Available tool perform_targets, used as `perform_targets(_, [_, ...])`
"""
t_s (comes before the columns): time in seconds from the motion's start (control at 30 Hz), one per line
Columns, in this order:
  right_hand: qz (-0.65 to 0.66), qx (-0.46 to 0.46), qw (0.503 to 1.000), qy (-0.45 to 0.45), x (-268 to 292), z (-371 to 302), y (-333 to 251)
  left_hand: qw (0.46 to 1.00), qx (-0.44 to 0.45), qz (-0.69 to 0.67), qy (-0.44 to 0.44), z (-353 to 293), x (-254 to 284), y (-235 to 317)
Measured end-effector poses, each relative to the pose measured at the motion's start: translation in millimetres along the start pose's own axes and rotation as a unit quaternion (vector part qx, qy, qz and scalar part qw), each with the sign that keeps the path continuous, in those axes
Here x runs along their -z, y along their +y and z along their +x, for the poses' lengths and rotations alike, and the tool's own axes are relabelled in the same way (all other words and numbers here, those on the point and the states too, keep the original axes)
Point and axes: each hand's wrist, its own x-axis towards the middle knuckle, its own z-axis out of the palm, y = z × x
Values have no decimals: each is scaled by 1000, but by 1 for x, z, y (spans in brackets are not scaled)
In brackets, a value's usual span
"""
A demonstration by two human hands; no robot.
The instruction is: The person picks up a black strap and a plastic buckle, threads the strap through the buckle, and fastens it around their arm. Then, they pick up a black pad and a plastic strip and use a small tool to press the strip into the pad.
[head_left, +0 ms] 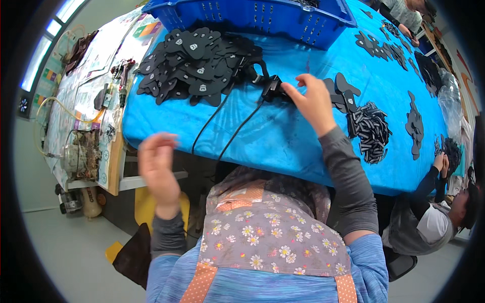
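Observation:
My right hand is over the blue-covered table, its thumb and forefinger apart. The thumb comes up against a small black box-like device, and nothing shows gripped between the fingers. Two black cables run from the device and the black parts beside it over the front edge. My left hand is raised off the table's left front corner, its fingers smeared by motion; no object shows in it. Just left of the device lies a heap of flat, dark grey rounded pieces, some with a small white print.
A blue plastic crate stands behind the heap. Right of my hand lie more dark pieces and a pile of short dark strips. A cluttered side table adjoins on the left. Two other people work at the right.

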Motion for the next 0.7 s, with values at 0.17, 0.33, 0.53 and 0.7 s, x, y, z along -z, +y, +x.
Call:
perform_targets(0.17, [68,54,984,-155,-51,-13,-76,978,33,206,-4,-80,20,-34])
perform_targets(0.33, [136,205,964,-97,-33,-55,-85,923,-82,367,-77,-71,-7,-41])
perform_targets(0.53, [45,331,940,-70,-9,-83,-73,907,-122,382,-129,-52,-33,-54])
perform_targets(0.7, [63,412,909,-10,15,-89,-76,938,-143,279,-146,-42,-40,-43])
